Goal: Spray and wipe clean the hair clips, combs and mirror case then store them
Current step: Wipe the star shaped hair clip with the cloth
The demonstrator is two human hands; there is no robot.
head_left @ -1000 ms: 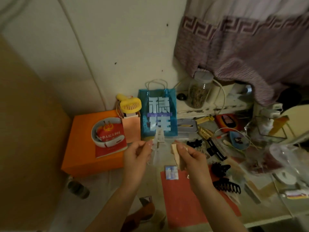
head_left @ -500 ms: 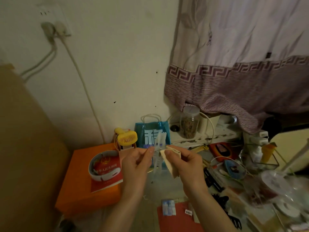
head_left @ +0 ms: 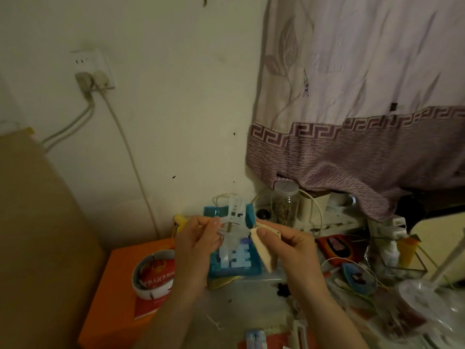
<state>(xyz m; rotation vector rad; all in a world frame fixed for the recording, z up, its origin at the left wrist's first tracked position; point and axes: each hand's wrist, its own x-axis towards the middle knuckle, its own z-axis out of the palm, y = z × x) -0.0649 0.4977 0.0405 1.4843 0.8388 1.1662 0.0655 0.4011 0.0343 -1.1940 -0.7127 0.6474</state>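
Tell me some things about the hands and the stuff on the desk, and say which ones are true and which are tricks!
1. The left hand holds a clear hair clip. True.
2. The right hand holds a spray bottle. False: it pinches a folded beige cloth.
3. The cloth is to the right of the clip. True.
4. The blue gift bag lies flat on the orange box. False: it stands upright behind the hands, beside the box.
5. A jar with a white lid stands under the curtain. True.
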